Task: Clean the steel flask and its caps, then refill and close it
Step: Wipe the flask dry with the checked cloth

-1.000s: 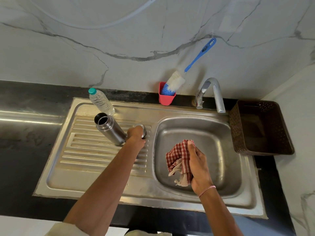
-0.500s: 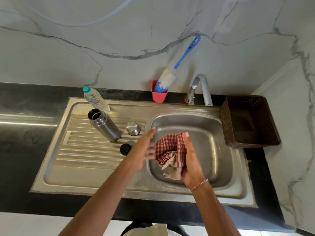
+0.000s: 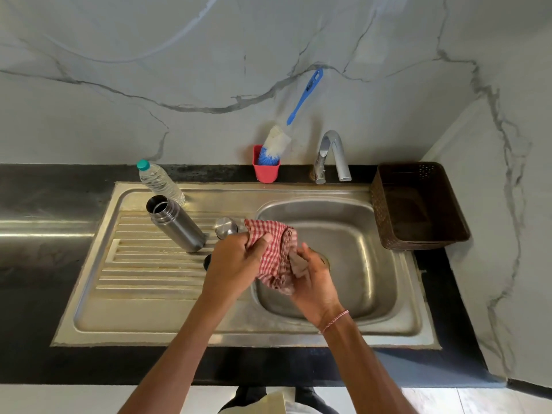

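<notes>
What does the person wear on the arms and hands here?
No sleeve shows on either arm. The right hand has a thin pink-and-white thread band round its wrist. The left hand wears nothing: no glove, ring or watch shows.

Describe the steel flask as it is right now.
The steel flask is a brushed-metal cylinder with a banded neck, uncapped, its mouth open and dark inside. It stands on its base on the sink's ribbed drainboard, left of the basin. A clear plastic bottle stands close behind it; contact between them cannot be told.
</notes>
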A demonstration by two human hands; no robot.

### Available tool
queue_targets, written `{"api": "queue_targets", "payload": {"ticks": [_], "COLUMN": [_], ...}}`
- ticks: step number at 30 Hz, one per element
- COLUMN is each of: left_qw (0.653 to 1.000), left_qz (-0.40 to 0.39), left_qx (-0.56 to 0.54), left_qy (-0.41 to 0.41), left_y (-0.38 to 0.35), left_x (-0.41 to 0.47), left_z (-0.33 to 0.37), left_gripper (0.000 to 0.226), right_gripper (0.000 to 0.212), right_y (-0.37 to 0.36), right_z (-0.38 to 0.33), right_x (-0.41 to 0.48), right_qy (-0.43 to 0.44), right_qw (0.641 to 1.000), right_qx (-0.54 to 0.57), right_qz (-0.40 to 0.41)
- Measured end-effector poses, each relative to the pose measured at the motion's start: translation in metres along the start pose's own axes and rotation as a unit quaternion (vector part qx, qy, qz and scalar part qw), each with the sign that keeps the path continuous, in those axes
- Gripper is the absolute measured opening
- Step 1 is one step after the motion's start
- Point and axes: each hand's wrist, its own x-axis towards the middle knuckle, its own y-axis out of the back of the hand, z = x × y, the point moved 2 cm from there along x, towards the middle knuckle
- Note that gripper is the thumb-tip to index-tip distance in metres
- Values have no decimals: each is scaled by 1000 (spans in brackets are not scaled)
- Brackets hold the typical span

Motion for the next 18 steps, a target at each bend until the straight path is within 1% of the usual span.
{"api": "queue_targets", "payload": {"ticks": [2,5,9,12,14,16,18], "left_qw": [999,998,996,998,999,1000,997], "left_qz": [12,15,12,16,10,1,-1], "left_qx": [41,47,55,35,24,0,-61], "left_qy": [-33,-50,-62,-39,-19,7,51], "left_y": [5,10,14,20,27,32,34], "left_x": [1,-1,-4,-2,-1,-2,-3], "left_z": [3,7,9,2,-4,-12,-21], "left_gripper": [40,36,34,34,29,18,11], "right_gripper": [56,61,54,40,32,31,34], "right_y": [5,11,16,23,33,42,46], "right_z": [3,8,10,10,7,1,-6], "right_x": [1,4,7,5,3,1,-4], "right_qy": [-11,0,15,7,19,32,45], "right_qw": [999,995,990,990,990,990,989], "right_qx": [-47,-98,-139,-124,-103,-93,-110], "right_qz": [7,13,33,68,98,100,92]}}
